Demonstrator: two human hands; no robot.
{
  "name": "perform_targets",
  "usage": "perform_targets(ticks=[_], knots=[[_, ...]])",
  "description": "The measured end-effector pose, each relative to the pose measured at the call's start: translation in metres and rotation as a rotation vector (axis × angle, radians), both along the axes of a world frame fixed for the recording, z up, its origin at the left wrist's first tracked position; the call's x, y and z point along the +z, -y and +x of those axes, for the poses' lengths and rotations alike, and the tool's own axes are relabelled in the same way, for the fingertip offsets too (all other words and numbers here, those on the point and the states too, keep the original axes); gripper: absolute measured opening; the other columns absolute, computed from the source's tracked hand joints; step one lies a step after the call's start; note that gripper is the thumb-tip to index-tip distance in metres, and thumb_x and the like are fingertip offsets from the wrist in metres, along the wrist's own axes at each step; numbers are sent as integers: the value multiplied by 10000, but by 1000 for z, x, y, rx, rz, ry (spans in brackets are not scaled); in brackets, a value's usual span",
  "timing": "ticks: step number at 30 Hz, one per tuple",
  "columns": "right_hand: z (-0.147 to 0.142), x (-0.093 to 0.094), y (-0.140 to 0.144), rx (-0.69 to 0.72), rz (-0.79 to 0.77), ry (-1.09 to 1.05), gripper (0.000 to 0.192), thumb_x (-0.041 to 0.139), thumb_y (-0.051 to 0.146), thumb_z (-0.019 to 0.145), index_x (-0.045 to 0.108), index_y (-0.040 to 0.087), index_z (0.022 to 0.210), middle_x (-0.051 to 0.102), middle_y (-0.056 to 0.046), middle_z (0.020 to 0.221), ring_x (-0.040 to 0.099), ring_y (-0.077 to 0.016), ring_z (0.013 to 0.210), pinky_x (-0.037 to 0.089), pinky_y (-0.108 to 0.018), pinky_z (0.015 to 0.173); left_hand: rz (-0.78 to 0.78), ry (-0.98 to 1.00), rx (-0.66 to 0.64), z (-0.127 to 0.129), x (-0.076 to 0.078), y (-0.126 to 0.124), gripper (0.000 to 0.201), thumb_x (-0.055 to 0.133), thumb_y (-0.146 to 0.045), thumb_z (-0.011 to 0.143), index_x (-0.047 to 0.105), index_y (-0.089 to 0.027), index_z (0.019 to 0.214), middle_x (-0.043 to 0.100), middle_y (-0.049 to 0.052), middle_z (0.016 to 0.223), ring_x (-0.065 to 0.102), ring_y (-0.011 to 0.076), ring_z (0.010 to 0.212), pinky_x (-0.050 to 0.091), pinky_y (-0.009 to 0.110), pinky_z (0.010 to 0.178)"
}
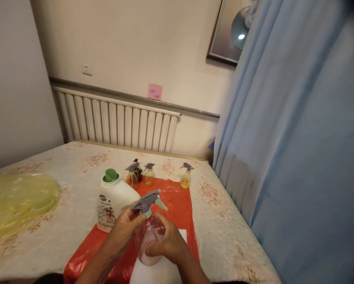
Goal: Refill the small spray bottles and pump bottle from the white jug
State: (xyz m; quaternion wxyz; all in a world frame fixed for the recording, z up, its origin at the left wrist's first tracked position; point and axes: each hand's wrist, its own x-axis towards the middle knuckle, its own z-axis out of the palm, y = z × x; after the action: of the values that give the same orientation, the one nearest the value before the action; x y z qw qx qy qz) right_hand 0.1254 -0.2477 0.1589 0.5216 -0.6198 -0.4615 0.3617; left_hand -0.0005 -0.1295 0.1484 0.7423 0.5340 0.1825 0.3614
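Now the left hand [124, 228] grips the grey trigger head of a clear pinkish plastic spray bottle [149, 240], at 6 o'clock on the red plastic sheet [179, 205]; the right hand [168, 243] wraps its body. Likely the head is being screwed; the next turn needs a steady bottle.

**Count of things on the table**

Spray bottles: four in all. One pink-tinted spray bottle [149, 234] with a grey trigger head sits between two hands, the left hand [124, 230] and the right hand [170, 243]. Three small spray bottles stand farther back: an orange-tinted one [131, 176], a yellowish one [149, 174] beside it, and a yellow one [185, 176] set apart to the right. A dark small bottle [138, 172] shows behind the first pair; its kind cannot be told.

Detergent jugs: one, white with a green cap [113, 200].

Red plastic sheets: one [177, 205].

White papers: one [162, 272].

Yellow translucent plastic covers: one [19, 199].

Tables: one [230, 240].
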Motion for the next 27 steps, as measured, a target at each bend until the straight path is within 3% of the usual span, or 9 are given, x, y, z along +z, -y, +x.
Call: perform_targets(ticks=[3, 7, 11, 17, 23, 27], knots=[[1, 0, 0, 2, -9, -6, 883, 847, 62, 442, 617, 268, 1269, 693, 8, 1090, 613, -246, 1010, 442, -345, 867, 9, -28, -33, -1, 4, 0, 324, 770, -369, 752, 694, -188, 1009, 741, 26, 907, 667, 191, 830, 516, 297, 812], [1, 2, 2, 5, -16, -32, 734, 830, 65, 462, 682, 258, 1154, 703, 31, 989, 617, -205, 883, 443, -310, 794, 7, 0, -116, -4, 12, 4, 378, 719, -377, 806, 640, -225, 1143, 731, 39, 1011, 673, 199, 874, 513, 307, 818], [0, 4, 2, 28, 32, -59, 767, 812, 49, 476, 654, 263, 1195, 696, 39, 1010, 614, -195, 913, 438, -289, 792, 6, 49, -136, -3, 16, 7, 322, 705, -404, 817, 638, -232, 1081, 720, 33, 1020, 668, 191, 889, 505, 292, 815], [0, 3, 1, 15, 32, -20, 772, 839, 69, 460, 660, 264, 1185, 691, 37, 1015, 616, -204, 946, 442, -296, 810, 36, 15, -28, 3, 9, 5, 331, 772, -343, 757, 651, -230, 1043, 714, 14, 1023, 647, 185, 933, 492, 249, 806], [4, -11, -1, -17, 33, -8, 889, 883, 113, 424, 621, 266, 1259, 696, 19, 1057, 620, -220, 962, 454, -316, 826, -19, -116, 31, -3, 10, 8, 438, 800, -460, 675, 695, -194, 1007, 754, 57, 944, 671, 227, 825, 504, 267, 679], [3, -11, 0, -5, 43, -28, 885, 882, 135, 438, 613, 264, 1272, 697, 13, 1081, 623, -228, 983, 459, -323, 844, 23, -110, 71, -4, 15, 11, 431, 810, -465, 651, 708, -201, 976, 761, 67, 922, 677, 262, 876, 521, 316, 756]])
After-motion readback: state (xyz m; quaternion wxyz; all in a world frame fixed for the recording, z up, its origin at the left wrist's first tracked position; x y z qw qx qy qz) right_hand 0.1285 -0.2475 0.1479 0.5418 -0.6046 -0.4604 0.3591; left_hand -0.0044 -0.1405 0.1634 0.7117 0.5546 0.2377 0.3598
